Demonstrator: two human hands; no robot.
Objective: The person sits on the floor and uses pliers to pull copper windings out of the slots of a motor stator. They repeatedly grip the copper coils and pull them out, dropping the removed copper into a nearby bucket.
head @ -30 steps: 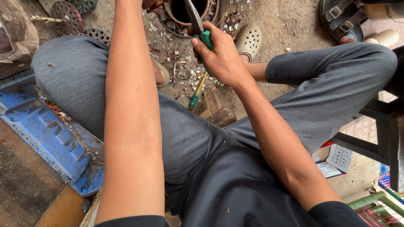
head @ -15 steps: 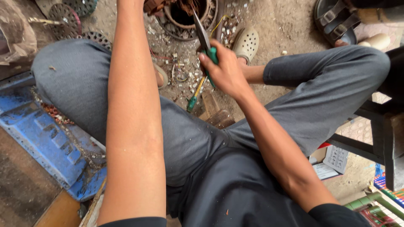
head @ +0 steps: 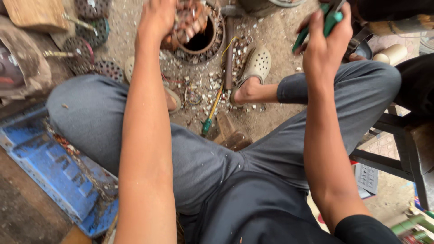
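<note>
While left hand (head: 156,20) grips copper windings (head: 187,25) at frame top, right hand (head: 323,43) holds green-handled pliers (head: 332,18). Best steady the stator (head: 203,43) and cut close.

green handles on the pliers (head: 327,20). coppery-brown windings (head: 187,25) in the dark grey motor shell (head: 212,43). yellow shaft and green handle on the screwdriver (head: 211,110). beige perforated clog (head: 255,68). grey trousers (head: 199,158). blue scuffed tray (head: 58,176). black stool (head: 407,149).
</note>
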